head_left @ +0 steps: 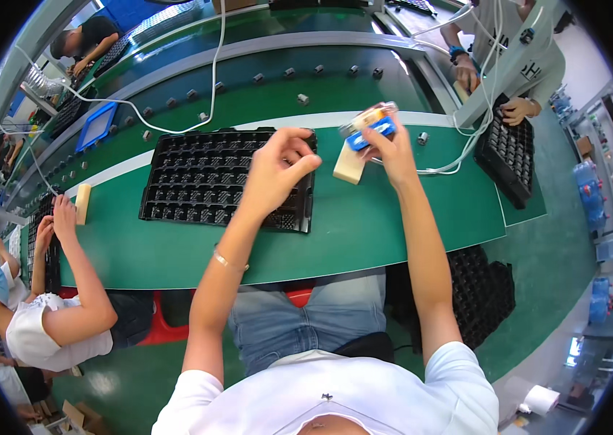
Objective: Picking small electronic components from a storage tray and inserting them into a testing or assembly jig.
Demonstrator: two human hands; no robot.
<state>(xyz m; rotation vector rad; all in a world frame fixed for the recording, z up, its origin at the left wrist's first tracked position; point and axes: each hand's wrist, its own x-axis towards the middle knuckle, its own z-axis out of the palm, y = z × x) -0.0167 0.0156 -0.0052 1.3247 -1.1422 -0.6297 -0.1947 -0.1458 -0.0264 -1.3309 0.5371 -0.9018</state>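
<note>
My left hand (282, 168) hovers over the right part of a black moulded tray (198, 174), its fingers curled in; whatever they may hold is hidden. The tray lies on the green table and is divided into rows of small pockets. In my right hand (392, 151) is a small blue, clear and orange object (369, 130), gripped between thumb and fingers; its exact kind is blurred. Just below it a cream-coloured block (350, 165) stands on the table. A small metallic part (422, 138) lies to the right of this hand.
Beyond the table edge, a green conveyor (248, 90) carries several small metallic parts. White cables (459, 163) run down on the right. A co-worker's hand (518, 110) touches another black tray (507, 156); a seated person (67, 322) works at left near a cream block (83, 204).
</note>
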